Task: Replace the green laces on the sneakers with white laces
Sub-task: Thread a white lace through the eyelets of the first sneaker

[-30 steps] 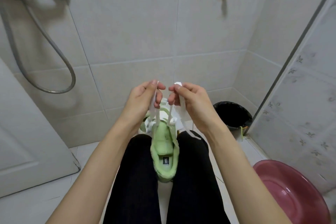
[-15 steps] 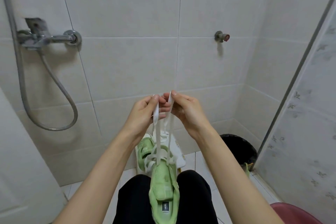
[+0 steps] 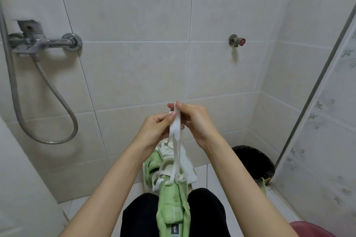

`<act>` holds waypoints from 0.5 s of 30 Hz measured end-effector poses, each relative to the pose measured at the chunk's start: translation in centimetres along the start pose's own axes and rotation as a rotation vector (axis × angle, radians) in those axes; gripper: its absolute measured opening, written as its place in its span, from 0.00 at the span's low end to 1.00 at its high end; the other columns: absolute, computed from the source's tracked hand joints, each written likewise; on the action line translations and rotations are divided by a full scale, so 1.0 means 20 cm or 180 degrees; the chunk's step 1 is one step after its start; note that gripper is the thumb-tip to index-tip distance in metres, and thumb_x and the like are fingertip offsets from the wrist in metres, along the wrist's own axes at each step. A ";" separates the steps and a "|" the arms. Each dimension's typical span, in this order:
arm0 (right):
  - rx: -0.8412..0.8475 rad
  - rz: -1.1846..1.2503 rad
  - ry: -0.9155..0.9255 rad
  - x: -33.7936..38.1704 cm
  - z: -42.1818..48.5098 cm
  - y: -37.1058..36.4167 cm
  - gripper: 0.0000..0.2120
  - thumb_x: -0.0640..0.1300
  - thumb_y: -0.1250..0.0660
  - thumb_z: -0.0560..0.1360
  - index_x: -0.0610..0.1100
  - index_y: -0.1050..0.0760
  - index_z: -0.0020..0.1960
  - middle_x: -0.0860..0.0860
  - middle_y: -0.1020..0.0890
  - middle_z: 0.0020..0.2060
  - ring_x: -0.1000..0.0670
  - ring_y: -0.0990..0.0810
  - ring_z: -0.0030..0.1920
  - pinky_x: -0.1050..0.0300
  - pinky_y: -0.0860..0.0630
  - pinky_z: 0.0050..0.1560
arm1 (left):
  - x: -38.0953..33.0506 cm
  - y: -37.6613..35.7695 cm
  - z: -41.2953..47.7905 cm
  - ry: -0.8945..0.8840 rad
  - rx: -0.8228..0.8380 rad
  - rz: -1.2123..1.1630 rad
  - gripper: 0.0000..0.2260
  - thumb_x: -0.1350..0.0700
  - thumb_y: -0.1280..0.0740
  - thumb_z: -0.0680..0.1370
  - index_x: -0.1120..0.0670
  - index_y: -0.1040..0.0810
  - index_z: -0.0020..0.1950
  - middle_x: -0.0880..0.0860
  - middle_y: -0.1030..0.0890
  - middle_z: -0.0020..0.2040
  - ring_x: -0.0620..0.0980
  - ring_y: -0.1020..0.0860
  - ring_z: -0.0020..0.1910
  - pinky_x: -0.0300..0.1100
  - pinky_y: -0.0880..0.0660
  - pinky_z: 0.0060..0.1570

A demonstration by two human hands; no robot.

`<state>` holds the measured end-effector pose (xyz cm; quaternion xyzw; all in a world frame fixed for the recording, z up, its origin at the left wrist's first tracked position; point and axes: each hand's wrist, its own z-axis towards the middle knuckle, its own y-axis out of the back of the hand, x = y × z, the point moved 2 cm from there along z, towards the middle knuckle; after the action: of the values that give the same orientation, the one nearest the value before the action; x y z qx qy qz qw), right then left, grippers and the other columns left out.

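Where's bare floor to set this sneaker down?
Bare floor left of the knees, bordered by wall and door. A narrower strip on the right, between black bin and red basin. Crowded straight ahead: a white stand carrying the other sneaker.

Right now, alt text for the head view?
The left hand and right hand pinch the white lace ends together above a green sneaker resting between the person's knees. Behind, a tiled wall; black bin at right.
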<state>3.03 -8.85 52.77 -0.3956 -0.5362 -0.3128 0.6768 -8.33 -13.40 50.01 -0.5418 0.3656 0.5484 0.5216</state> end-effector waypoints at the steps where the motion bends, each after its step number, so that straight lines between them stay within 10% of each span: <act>1: 0.0019 -0.0032 -0.0030 -0.01 0.01 0.00 0.13 0.41 0.37 0.79 0.33 0.20 0.54 0.39 0.18 0.47 0.47 0.19 0.44 0.58 0.23 0.45 | 0.00 -0.01 0.01 0.0042 0.0021 -0.0020 0.10 0.55 0.35 0.78 0.60 0.18 0.49 0.58 0.16 0.44 0.51 0.16 0.44 0.38 0.21 0.42; 7: -0.0728 -0.0885 0.0503 -0.09 -0.01 0.12 0.13 0.48 0.37 0.79 0.47 0.19 0.39 0.51 0.16 0.39 0.52 0.18 0.45 0.55 0.23 0.52 | -0.08 0.00 0.08 0.0046 -0.0222 -0.0868 0.06 0.62 0.36 0.78 0.61 0.21 0.50 0.54 0.15 0.41 0.47 0.16 0.42 0.35 0.21 0.40; 15: 0.0600 -0.0801 -0.0098 -0.23 -0.05 0.04 0.10 0.47 0.37 0.79 0.42 0.20 0.51 0.49 0.16 0.40 0.52 0.18 0.42 0.58 0.25 0.47 | -0.09 -0.01 0.15 0.0209 -0.0117 -0.0693 0.06 0.59 0.35 0.78 0.60 0.21 0.51 0.52 0.15 0.43 0.46 0.16 0.45 0.36 0.21 0.39</act>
<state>3.04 -9.34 47.94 -0.2648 -0.6188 -0.3373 0.6582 -9.04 -10.73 52.18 -0.6054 0.3114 0.4770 0.5558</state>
